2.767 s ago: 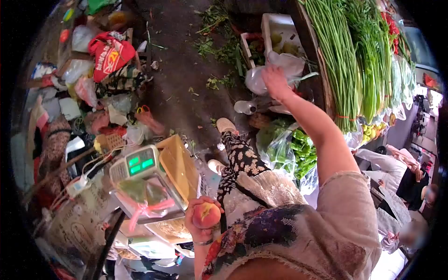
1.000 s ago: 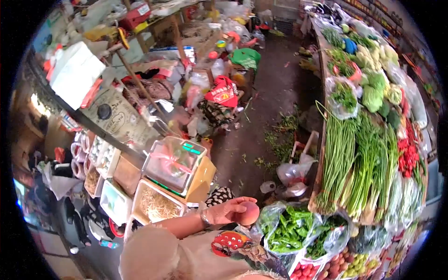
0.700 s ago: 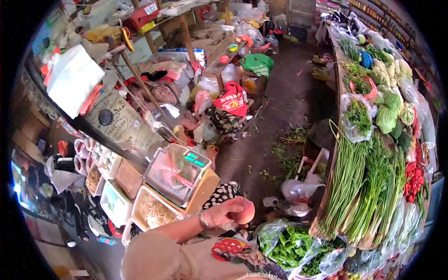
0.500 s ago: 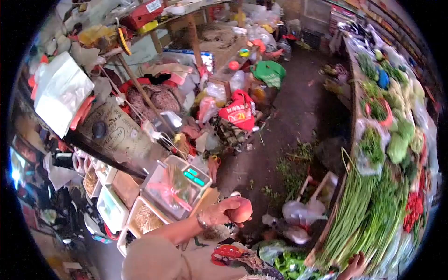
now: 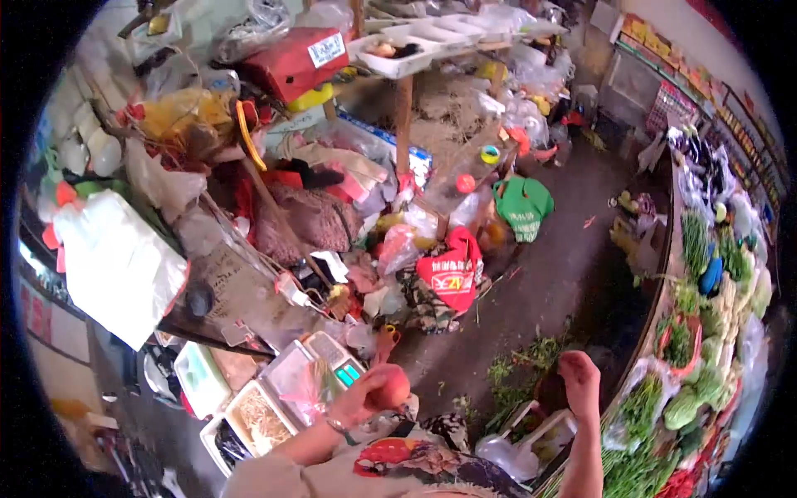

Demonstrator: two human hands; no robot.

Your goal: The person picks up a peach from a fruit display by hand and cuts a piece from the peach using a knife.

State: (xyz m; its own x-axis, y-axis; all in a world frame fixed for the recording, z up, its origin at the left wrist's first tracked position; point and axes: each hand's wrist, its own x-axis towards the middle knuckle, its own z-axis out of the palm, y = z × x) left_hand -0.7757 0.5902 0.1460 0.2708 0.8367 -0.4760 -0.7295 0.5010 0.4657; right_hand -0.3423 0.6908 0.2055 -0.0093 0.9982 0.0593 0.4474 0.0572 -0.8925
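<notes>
My left hand is closed around a red and yellow peach, a bracelet on its wrist. The digital scale with green lit digits lies just beyond that hand, with a clear bag tied in pink on its pan. At the right my right hand is raised over the floor with its fingers curled in, and nothing shows in them. Below it are a white foam box and a whitish plastic bag.
Greens and other vegetables cover a long stall along the right. Red and green bags lie left of the aisle, which has scattered leaves. Cluttered shelves fill the upper left. A white bag hangs at the left.
The view has swung right and up toward the shelves. My left hand still holds the peach. My right hand, low at the right edge half a second ago with fingers spread, is now raised and curled.
</notes>
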